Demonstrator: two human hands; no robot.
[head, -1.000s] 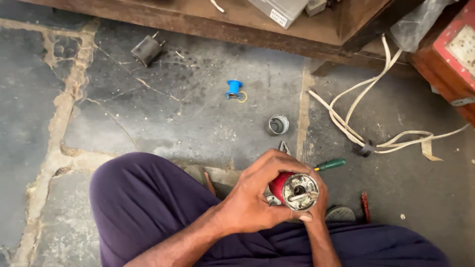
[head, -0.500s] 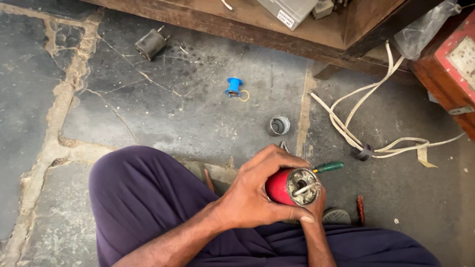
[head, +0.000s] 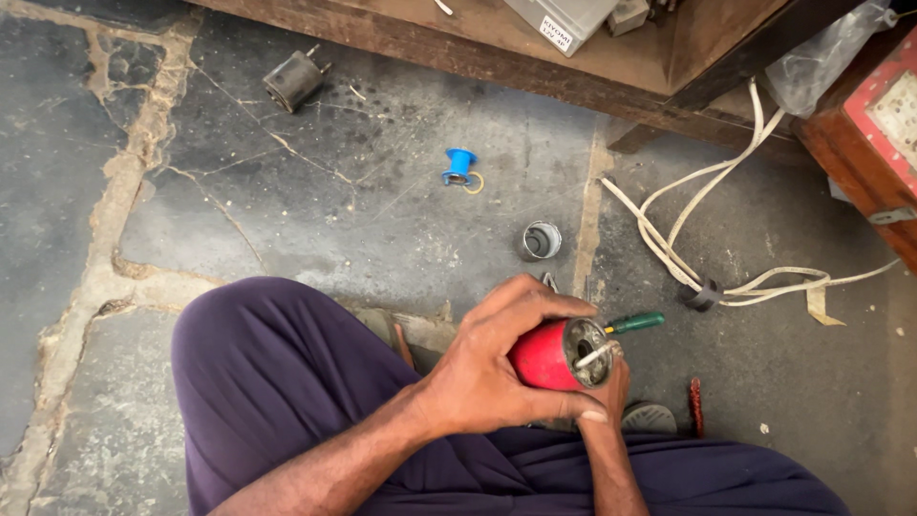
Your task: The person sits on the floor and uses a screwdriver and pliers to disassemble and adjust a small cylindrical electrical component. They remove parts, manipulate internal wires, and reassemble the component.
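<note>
I hold a small red cylindrical motor [head: 543,355] above my lap, its open metal end with a shaft facing right. My left hand [head: 492,368] wraps over its top and side. My right hand [head: 604,387] is mostly hidden beneath it, fingers supporting the metal end. A green-handled screwdriver [head: 633,323] lies on the floor just behind the motor.
On the cracked stone floor lie a blue plastic spool [head: 459,166], a grey metal ring cap [head: 541,241], a dark cylindrical part [head: 292,80], a red-handled tool [head: 695,405] and a looped white cable [head: 709,258]. A wooden bench [head: 535,48] runs along the top; a red box [head: 874,134] stands at right.
The motor's open end has turned from facing the camera toward the right, and my left hand has shifted further over its top. The view has tilted slightly.
</note>
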